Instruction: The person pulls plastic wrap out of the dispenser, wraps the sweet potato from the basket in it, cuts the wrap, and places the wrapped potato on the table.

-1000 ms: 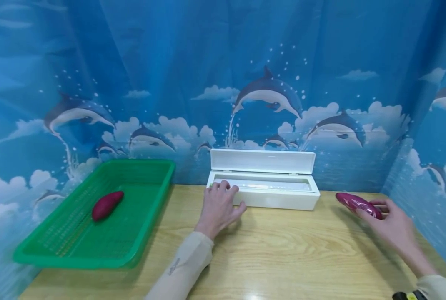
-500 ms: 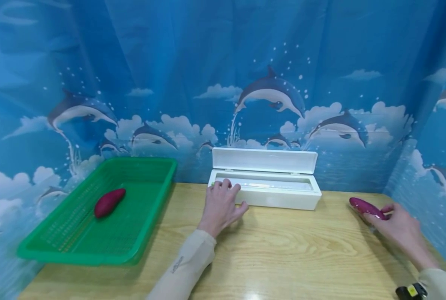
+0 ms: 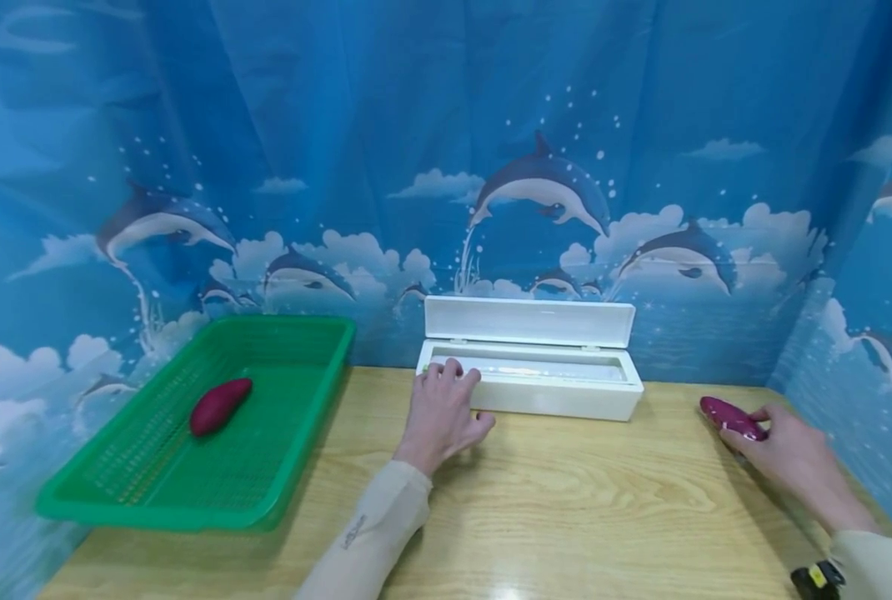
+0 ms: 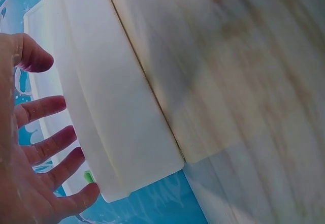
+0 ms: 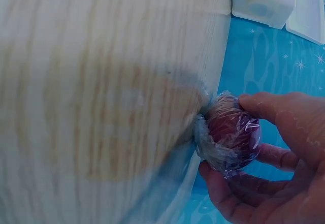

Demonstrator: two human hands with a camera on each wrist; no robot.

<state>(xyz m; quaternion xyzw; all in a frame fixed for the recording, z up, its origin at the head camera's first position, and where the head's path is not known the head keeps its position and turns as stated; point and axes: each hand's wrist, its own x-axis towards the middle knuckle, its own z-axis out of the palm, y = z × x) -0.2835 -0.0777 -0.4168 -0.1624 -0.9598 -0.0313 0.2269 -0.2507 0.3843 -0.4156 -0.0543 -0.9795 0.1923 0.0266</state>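
My right hand (image 3: 799, 454) grips a purple sweet potato (image 3: 729, 417) wrapped in cling film, low over the right side of the wooden table. Crinkled film (image 5: 216, 153) shows on its end in the right wrist view, with thumb and fingers around it. My left hand (image 3: 440, 417) rests at the front left of a long white cling film dispenser (image 3: 558, 400), whose lid (image 3: 528, 322) stands raised. In the left wrist view the left fingers (image 4: 53, 145) are spread, fingertips at the dispenser's rim. A pale roll (image 3: 543, 369) lies inside it.
A green plastic basket (image 3: 296, 467) stands at the left of the wooden table (image 3: 566, 517), with one unwrapped purple sweet potato (image 3: 221, 407) in it. A blue dolphin-print curtain (image 3: 386, 125) hangs behind the table and along its right side.
My right hand has moved a little to the right with the wrapped sweet potato, then nearly stopped there. My left hand has stayed at the dispenser. The view has shifted slightly.
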